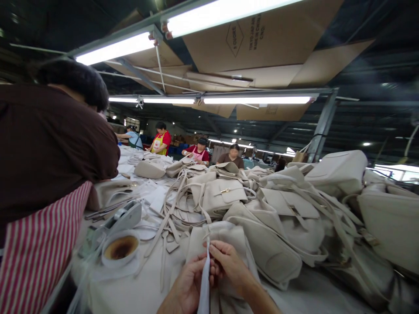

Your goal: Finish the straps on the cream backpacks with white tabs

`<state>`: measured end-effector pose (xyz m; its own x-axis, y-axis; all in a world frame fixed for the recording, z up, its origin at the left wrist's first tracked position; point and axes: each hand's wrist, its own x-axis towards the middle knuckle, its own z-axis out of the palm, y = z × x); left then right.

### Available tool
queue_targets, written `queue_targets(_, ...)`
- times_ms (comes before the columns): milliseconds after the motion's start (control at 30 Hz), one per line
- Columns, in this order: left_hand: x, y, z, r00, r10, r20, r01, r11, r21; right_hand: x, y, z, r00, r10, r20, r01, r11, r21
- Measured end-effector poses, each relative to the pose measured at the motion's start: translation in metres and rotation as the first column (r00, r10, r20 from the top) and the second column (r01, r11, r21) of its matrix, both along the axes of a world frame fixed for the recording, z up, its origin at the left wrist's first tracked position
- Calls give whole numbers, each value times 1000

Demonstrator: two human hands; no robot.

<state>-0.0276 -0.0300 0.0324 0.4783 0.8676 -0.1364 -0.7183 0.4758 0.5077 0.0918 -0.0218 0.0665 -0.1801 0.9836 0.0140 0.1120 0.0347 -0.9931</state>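
Close in front of me, a narrow strap [204,285] runs upright between my hands; its lower length looks white, perhaps wrapped, and its top is beige. My left hand [188,281] has its fingers curled around the strap from the left. From the other side, my right hand [229,262] pinches it a little higher, thumb and forefinger together. Behind them lies a beige handbag [235,235], partly covered by my hands. Whether the strap is joined to this bag I cannot tell.
Heaped beige bags [268,244] fill the right and middle of the table. At left stand a bowl of brown liquid [120,248] and a grey device [126,216]. Loose straps [163,231] lie between. A co-worker in a brown top [49,144] leans in at left; others work farther back.
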Motion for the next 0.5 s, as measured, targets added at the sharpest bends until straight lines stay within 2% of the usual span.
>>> queue_targets(67,2,2,-5,999,33,-31,-31,997,74,10,-5,8,976,-125,179,97,982,160)
queue_targets(100,1,4,-8,996,64,-70,-56,993,102,18,-8,12,940,-226,256,162,955,248)
queue_targets(167,-5,8,-13,957,202,-209,-163,968,192,42,-14,19,820,-451,351,310,867,390)
queue_targets(200,-9,10,-17,899,324,-295,-245,930,275,55,-16,20,749,-542,380,378,821,428)
queue_targets(233,-16,12,-20,803,465,-374,-325,866,379,69,-17,19,687,-604,403,437,787,435)
queue_targets(267,-22,15,-23,673,597,-437,-384,786,484,81,-17,16,644,-637,423,489,769,412)
queue_targets(300,-29,17,-27,531,697,-483,-413,710,570,93,-16,11,624,-646,440,534,763,364)
queue_targets(333,-36,20,-31,405,748,-525,-414,662,624,101,-13,5,627,-637,448,567,768,298)
queue_targets(367,-41,23,-35,319,756,-571,-390,654,648,108,-9,-2,644,-621,448,589,775,229)
queue_targets(400,-45,27,-40,274,734,-621,-340,678,652,112,-5,-9,663,-606,440,601,781,169)
queue_targets(500,-49,34,-50,247,634,-733,-113,770,628,113,7,-21,691,-584,425,610,787,91)
